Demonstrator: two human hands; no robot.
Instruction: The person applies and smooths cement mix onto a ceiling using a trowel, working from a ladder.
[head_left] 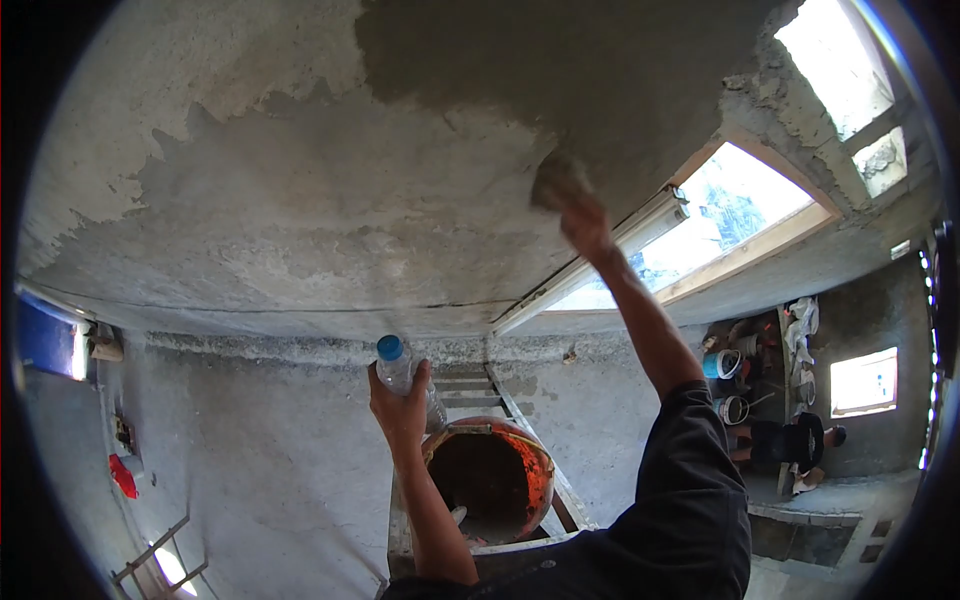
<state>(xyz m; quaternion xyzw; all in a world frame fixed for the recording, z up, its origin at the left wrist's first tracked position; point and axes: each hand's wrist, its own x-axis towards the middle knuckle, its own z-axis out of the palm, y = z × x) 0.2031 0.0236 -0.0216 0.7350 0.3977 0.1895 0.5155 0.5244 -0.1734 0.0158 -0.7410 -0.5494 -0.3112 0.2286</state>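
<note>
My left hand [401, 400] is wrapped round a clear plastic bottle [396, 368] with a blue cap, held upright above an orange bucket. The bucket [540, 470] has a mortar-smeared rim and stands on a ladder-like wooden frame; its inside is dark. Stretched up to the grey plastered surface [330, 210], my right hand [583, 218] is smeared by motion. It is closed on a flat grey-brown thing [550, 183] too blurred to name, at the lower edge of the darker, wet-looking plaster [540, 60].
A wooden-framed window [740, 220] is at the right of the plastered surface. Ladder rungs [470, 385] show behind the bucket. Far below right are white buckets [733, 409] and another person [790, 441]. A red item [123, 477] lies at lower left.
</note>
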